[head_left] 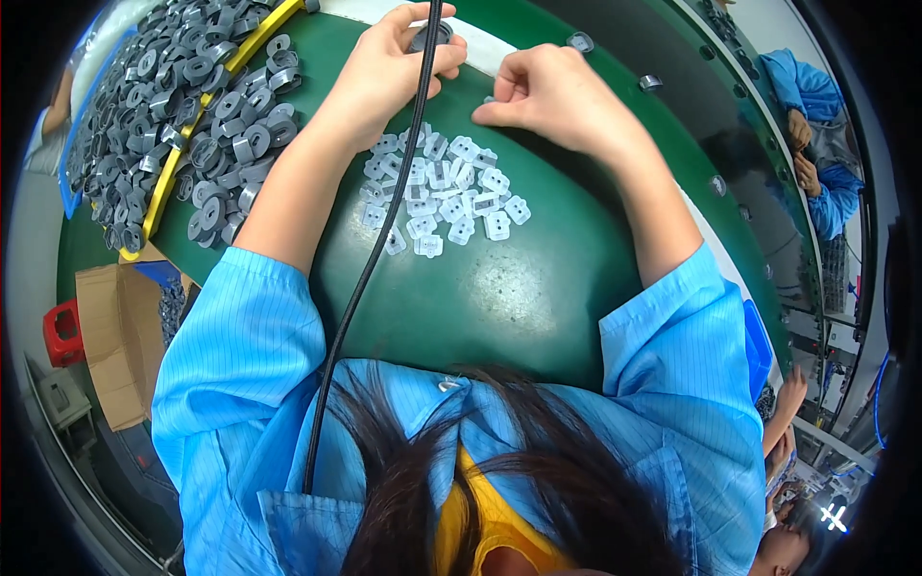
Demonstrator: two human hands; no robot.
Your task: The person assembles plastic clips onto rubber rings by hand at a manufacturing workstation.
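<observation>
My left hand [392,60] is raised at the far side of the green work surface, its fingers curled round a grey ring-shaped plastic part [443,35]. A black cable crosses in front of that hand and partly hides the part. To its right, my right hand [554,100] is closed in a pinch. Only a sliver of a small pale plastic piece shows at its thumb tip. Just below both hands lies a loose spread of small translucent plastic pieces [421,228], several of them touching or overlapping.
A big heap of grey ring-shaped parts [206,67] fills the far left, crossed by a yellow bar [165,184]. The black cable [370,264] runs down to my chest. On the right, a dark green conveyor [691,125] carries a few grey parts. A co-worker's hands [805,154] are beyond it.
</observation>
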